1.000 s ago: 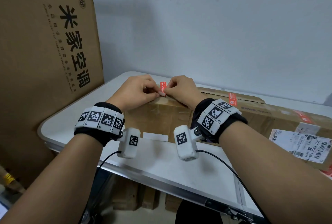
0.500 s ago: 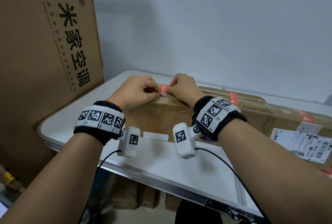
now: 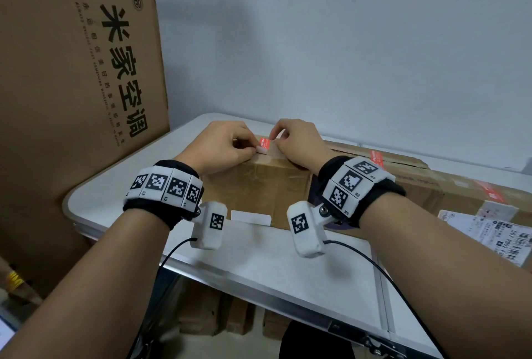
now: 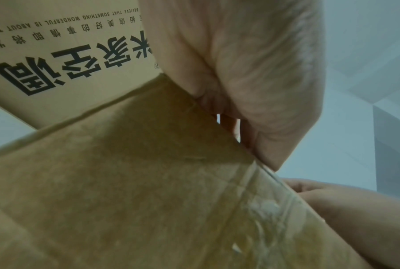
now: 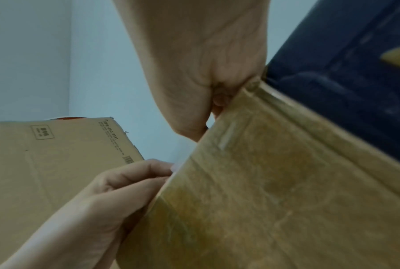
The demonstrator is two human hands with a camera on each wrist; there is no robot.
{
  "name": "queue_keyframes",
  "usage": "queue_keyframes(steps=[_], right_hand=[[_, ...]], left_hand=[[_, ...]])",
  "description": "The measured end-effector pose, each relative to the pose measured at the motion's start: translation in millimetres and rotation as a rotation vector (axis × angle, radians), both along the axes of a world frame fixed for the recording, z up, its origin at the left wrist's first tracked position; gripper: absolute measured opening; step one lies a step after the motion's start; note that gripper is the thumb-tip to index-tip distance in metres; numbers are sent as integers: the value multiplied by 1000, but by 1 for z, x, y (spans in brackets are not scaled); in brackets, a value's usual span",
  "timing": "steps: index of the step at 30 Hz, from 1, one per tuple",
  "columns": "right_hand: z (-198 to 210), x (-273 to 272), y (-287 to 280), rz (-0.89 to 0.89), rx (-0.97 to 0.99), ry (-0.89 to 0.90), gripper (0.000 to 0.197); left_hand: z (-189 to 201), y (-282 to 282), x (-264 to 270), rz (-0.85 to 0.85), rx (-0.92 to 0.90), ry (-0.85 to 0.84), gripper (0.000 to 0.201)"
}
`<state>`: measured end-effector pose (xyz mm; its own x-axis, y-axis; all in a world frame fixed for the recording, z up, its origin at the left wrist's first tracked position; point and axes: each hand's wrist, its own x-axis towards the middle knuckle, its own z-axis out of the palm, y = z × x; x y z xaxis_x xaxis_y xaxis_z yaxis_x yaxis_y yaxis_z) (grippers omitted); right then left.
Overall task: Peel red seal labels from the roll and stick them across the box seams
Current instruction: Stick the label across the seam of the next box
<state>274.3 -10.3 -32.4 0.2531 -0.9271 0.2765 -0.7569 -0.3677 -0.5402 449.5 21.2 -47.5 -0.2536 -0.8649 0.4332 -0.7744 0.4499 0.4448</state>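
A small red seal label (image 3: 264, 142) lies at the near left corner of the long cardboard box (image 3: 259, 185), on its top edge. My left hand (image 3: 230, 145) pinches the label's white lower end between thumb and forefinger. My right hand (image 3: 293, 139) pinches the label's right edge with curled fingers. Both wrists rest over the box's end face. In the left wrist view I see my left palm (image 4: 251, 63) above the box face (image 4: 148, 182). The right wrist view shows the left hand (image 5: 116, 191) at the box (image 5: 274, 182) edge. The roll is not visible.
The box lies on a white folding table (image 3: 259, 255) and bears two more red labels (image 3: 377, 157) and a shipping label (image 3: 495, 232). A white strip (image 3: 250, 217) lies before the box. A tall printed carton (image 3: 72, 85) stands at the left, against the wall.
The red label has come down from standing above the corner to lying on the box top. Both hands have stayed at the corner and keep their pinch.
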Motion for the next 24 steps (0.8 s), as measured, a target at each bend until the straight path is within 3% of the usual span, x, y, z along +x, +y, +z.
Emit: queue_keyframes(steps=[6, 15, 21, 24], right_hand=[[-2, -1, 14, 52, -20, 14, 39], [-13, 3, 6, -3, -42, 263, 40], [-12, 2, 10, -17, -27, 279, 38], [-12, 1, 10, -13, -16, 265, 39]], left_hand=[[2, 2, 0, -22, 6, 1, 25], [5, 0, 0, -12, 16, 2, 33], [8, -9, -8, -6, 51, -225, 40], [6, -11, -9, 16, 61, -253, 38]])
